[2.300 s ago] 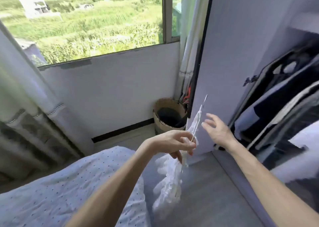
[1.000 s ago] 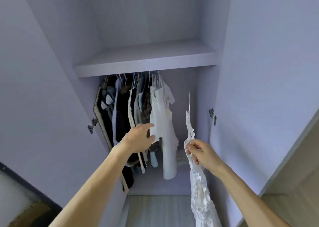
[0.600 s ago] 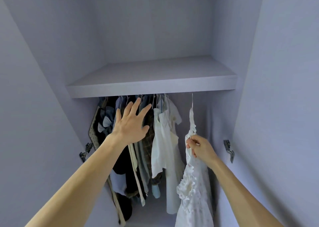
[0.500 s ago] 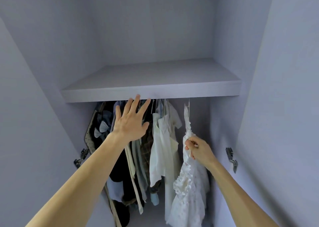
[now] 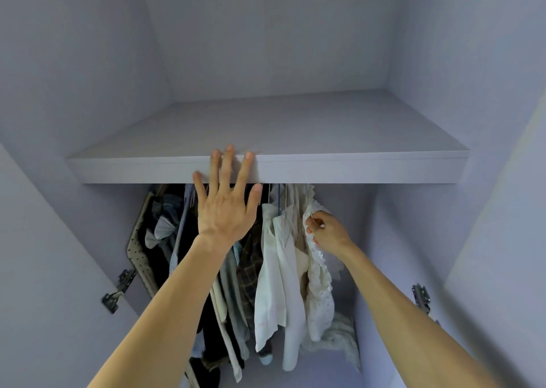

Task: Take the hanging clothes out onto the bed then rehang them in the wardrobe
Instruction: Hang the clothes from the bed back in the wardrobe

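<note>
Your left hand (image 5: 226,207) is wide open, fingers straight and spread, raised in front of the wardrobe (image 5: 74,92), with three fingertips lying over the front edge of the shelf (image 5: 354,167); you cannot tell whether they press on it. Your right hand (image 5: 328,234) reaches in under the shelf on the right, thumb and fingers curled and pinching the top of the white lace dress (image 5: 320,299). The dress hangs straight down from that grip, at the right end of the row, just beside a white shirt (image 5: 274,269). Its top runs up behind the shelf edge, so whether it sits on the rail is hidden. Left of the shirt the other clothes (image 5: 236,272) hang packed together, dark and checked pieces behind your left forearm. A metal hinge (image 5: 118,290) shows on the near left wall and another hinge (image 5: 421,296) on the near right.
</note>
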`<act>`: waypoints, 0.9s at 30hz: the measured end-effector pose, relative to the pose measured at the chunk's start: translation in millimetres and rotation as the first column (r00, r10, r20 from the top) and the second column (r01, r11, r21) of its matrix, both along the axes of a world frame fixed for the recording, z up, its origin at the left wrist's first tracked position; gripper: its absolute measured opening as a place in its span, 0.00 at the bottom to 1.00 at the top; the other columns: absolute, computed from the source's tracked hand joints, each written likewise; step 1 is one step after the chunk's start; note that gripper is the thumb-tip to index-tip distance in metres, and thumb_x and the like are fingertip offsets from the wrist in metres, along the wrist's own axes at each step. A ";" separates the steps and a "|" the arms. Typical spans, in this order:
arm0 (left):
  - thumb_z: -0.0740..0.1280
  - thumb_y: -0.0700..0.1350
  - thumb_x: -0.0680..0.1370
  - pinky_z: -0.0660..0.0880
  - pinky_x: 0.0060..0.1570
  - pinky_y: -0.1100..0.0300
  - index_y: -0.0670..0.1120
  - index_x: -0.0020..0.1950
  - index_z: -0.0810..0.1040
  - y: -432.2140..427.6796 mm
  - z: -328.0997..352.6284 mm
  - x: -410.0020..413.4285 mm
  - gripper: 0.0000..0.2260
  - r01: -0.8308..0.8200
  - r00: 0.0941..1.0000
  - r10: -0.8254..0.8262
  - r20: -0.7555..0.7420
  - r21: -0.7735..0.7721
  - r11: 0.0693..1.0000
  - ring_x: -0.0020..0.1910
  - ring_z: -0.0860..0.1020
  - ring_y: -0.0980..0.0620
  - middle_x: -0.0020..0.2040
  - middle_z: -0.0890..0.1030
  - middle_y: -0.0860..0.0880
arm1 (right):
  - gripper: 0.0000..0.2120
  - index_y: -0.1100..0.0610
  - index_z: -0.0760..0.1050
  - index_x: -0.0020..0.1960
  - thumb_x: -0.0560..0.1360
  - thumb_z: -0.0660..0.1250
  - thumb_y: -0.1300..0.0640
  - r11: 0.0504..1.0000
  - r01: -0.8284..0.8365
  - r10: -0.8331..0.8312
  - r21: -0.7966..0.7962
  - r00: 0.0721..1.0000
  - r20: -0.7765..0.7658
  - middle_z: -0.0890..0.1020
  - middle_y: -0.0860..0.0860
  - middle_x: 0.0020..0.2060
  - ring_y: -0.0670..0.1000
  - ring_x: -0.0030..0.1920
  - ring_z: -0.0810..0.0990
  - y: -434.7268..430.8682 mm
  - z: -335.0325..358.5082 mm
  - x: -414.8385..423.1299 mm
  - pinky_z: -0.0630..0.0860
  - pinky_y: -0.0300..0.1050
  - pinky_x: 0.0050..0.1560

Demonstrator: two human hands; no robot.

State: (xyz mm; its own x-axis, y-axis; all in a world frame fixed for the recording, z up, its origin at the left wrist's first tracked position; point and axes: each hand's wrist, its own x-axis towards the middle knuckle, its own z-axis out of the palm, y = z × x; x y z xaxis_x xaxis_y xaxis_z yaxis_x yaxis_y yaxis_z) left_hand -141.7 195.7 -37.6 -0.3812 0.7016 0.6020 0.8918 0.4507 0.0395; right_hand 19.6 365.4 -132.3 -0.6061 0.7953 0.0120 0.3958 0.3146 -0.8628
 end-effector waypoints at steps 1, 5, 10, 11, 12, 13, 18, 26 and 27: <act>0.41 0.63 0.83 0.46 0.75 0.32 0.60 0.78 0.31 1.1 -1.7 -1.8 0.27 0.003 1.000 -0.003 -0.012 0.003 1.000 0.79 0.35 0.47 0.82 0.40 0.48 | 0.09 0.54 0.76 0.50 0.82 0.60 0.52 1.000 -0.010 0.011 -0.015 1.000 0.028 0.82 0.48 0.42 0.46 0.34 0.79 4.1 -6.0 -4.4 0.75 0.38 0.35; 0.42 0.62 0.83 0.44 0.75 0.31 0.59 0.79 0.33 4.6 -6.7 -7.2 0.27 0.012 0.999 -0.012 -0.032 0.023 1.000 0.78 0.32 0.48 0.81 0.39 0.49 | 0.09 0.54 0.75 0.47 0.83 0.58 0.56 0.998 -0.051 0.043 0.046 0.987 0.157 0.82 0.46 0.43 0.46 0.41 0.80 5.0 -31.5 -15.0 0.75 0.37 0.39; 0.46 0.61 0.84 0.42 0.75 0.32 0.60 0.78 0.32 9.9 -8.5 -10.5 0.29 0.001 0.999 0.000 -0.039 0.045 0.999 0.78 0.30 0.48 0.81 0.37 0.51 | 0.11 0.52 0.71 0.44 0.81 0.54 0.58 0.984 -0.144 0.116 0.102 0.963 0.245 0.81 0.48 0.48 0.51 0.45 0.79 -1.1 -32.8 -41.6 0.72 0.40 0.41; 0.47 0.61 0.84 0.43 0.75 0.32 0.60 0.78 0.33 9.8 -8.9 -10.4 0.29 -0.002 0.999 0.004 -0.040 0.045 0.999 0.78 0.31 0.48 0.81 0.38 0.51 | 0.10 0.53 0.73 0.48 0.82 0.54 0.57 0.983 -0.155 0.129 0.096 0.962 0.239 0.81 0.48 0.49 0.51 0.47 0.79 -1.6 -33.6 -45.9 0.72 0.40 0.43; 0.47 0.61 0.84 0.43 0.75 0.32 0.59 0.79 0.34 9.6 -9.2 -10.0 0.29 -0.008 0.999 0.010 -0.040 0.044 0.999 0.78 0.31 0.48 0.81 0.38 0.50 | 0.10 0.54 0.74 0.53 0.83 0.54 0.56 0.984 -0.157 0.134 0.087 0.963 0.232 0.82 0.49 0.49 0.51 0.48 0.79 -3.3 -33.5 -48.3 0.73 0.41 0.45; 0.48 0.60 0.84 0.44 0.75 0.32 0.59 0.79 0.34 8.7 -9.1 -8.7 0.29 -0.016 0.999 0.018 -0.037 0.042 0.999 0.78 0.31 0.48 0.81 0.39 0.50 | 0.11 0.55 0.75 0.56 0.83 0.54 0.55 0.985 -0.150 0.129 0.081 0.966 0.225 0.82 0.50 0.49 0.52 0.48 0.80 -4.3 -35.7 -49.5 0.75 0.43 0.46; 0.51 0.59 0.83 0.44 0.75 0.33 0.58 0.80 0.35 -2.1 3.3 8.7 0.31 -0.075 0.997 0.075 -0.023 -0.033 0.997 0.80 0.38 0.45 0.82 0.40 0.47 | 0.12 0.51 0.74 0.57 0.83 0.54 0.49 0.996 -0.013 -0.002 0.085 0.985 0.171 0.82 0.52 0.46 0.53 0.46 0.81 -19.2 -43.1 -26.6 0.80 0.52 0.51; 0.59 0.55 0.82 0.39 0.76 0.36 0.62 0.80 0.39 -121.1 -64.2 78.4 0.34 -0.174 0.894 0.316 0.319 -0.402 0.899 0.80 0.37 0.47 0.81 0.36 0.49 | 0.18 0.50 0.73 0.69 0.79 0.62 0.57 0.991 0.099 -0.096 0.092 0.995 -0.028 0.77 0.49 0.65 0.53 0.61 0.79 -86.9 -39.7 36.9 0.75 0.48 0.62; 0.58 0.55 0.82 0.38 0.75 0.35 0.62 0.80 0.39 -146.5 -76.1 87.8 0.34 -0.192 0.864 0.368 0.343 -0.451 0.872 0.80 0.36 0.47 0.81 0.36 0.49 | 0.17 0.49 0.74 0.68 0.80 0.62 0.57 0.995 0.073 -0.070 0.068 0.997 -0.034 0.77 0.47 0.65 0.51 0.60 0.79 -101.3 -39.0 41.7 0.75 0.46 0.62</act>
